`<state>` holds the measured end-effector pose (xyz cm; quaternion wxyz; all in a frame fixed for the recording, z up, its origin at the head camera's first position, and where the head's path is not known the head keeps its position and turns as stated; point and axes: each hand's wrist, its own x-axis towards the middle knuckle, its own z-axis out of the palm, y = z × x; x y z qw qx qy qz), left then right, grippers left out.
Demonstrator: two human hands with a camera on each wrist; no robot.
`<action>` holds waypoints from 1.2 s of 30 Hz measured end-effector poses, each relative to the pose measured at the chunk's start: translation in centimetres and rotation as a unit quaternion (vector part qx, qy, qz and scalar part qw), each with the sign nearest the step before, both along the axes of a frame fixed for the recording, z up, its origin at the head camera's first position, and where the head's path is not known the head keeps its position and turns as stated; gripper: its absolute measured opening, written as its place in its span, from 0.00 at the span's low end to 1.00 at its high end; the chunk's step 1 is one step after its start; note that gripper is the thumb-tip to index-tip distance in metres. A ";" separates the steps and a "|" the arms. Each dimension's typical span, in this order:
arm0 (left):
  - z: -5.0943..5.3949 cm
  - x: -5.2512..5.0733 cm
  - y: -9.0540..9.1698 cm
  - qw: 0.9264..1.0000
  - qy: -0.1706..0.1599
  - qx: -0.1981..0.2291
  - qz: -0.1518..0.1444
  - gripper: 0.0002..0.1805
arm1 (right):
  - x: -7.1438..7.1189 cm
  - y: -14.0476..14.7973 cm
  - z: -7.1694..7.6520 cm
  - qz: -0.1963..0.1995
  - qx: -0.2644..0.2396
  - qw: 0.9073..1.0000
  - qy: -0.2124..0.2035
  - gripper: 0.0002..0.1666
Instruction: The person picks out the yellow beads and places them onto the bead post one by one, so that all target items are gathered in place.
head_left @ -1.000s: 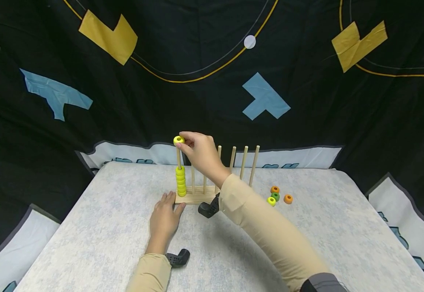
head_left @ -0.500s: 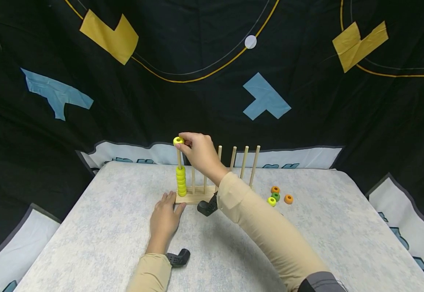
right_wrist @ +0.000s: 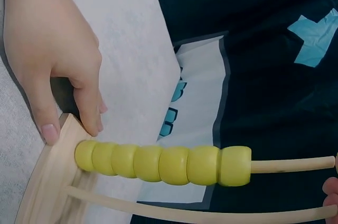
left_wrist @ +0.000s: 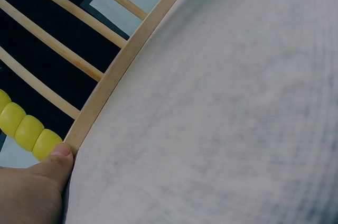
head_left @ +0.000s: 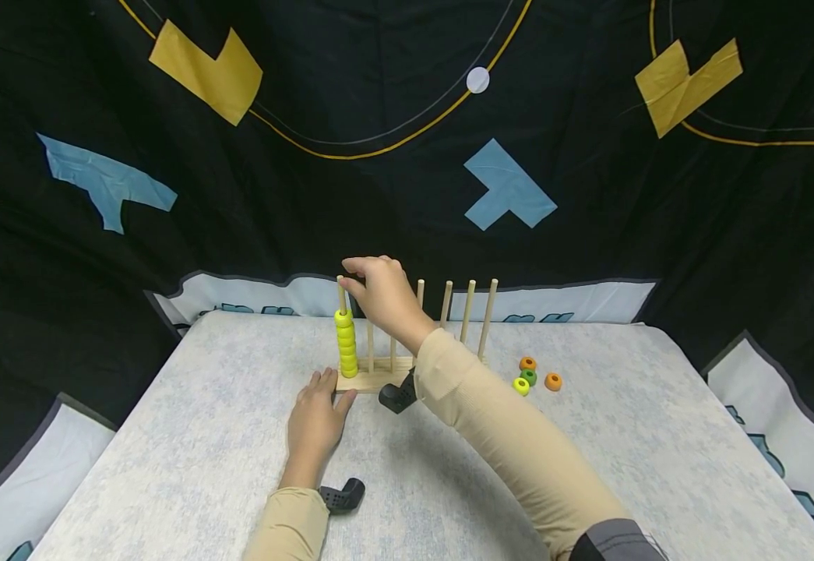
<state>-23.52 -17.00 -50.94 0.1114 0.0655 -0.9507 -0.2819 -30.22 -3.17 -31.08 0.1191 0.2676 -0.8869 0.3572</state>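
A wooden peg rack (head_left: 376, 379) with several upright pegs stands on the table. Its leftmost peg carries a column of yellow beads (right_wrist: 174, 165), and bare peg shows above the top bead. My left hand (head_left: 317, 425) grips the left end of the rack's base, thumb on the near side and fingers on the far side; the thumb (left_wrist: 53, 163) lies close to the lowest bead. My right hand (head_left: 385, 292) is at the top of the bead peg, thumb and index finger apart with no bead between them. Only its fingertips (right_wrist: 331, 187) show in the right wrist view.
Right of the rack, loose beads lie on the table (head_left: 610, 436): a yellow bead (head_left: 521, 386), a green bead (head_left: 529, 377) and two orange ones, one orange bead (head_left: 553, 382) a little apart. A dark curtain (head_left: 378, 210) hangs behind the table.
The yellow bead that my right hand pinched at the peg's top has been let go and has dropped down the peg to the column. My left hand has stayed in place.
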 end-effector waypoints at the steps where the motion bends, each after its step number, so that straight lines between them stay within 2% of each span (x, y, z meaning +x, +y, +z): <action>1: 0.0 0.0 0.0 1.000 0.000 0.000 0.000 0.35 | 0.0 0.0 0.0 0.000 0.000 1.000 0.003 0.23; 10: 0.1 -0.1 0.0 1.000 0.001 -0.006 0.000 0.35 | 0.2 0.3 0.2 0.012 -0.015 1.000 0.023 0.24; 18: 0.2 0.0 0.1 1.000 0.002 -0.004 0.005 0.35 | 1.7 1.9 0.0 0.025 -0.050 0.997 0.057 0.23; 26: 0.1 0.1 0.1 1.000 0.013 0.000 0.006 0.35 | 3.2 5.1 -1.5 0.030 -0.075 0.990 0.115 0.22; 30: 0.1 0.1 0.1 1.000 0.012 0.000 0.001 0.35 | 3.9 7.1 -2.4 0.020 -0.083 0.990 0.109 0.23; 36: 0.1 0.2 0.1 1.000 0.001 -0.010 -0.005 0.36 | 4.7 10.9 -3.8 -0.019 -0.090 0.991 0.099 0.21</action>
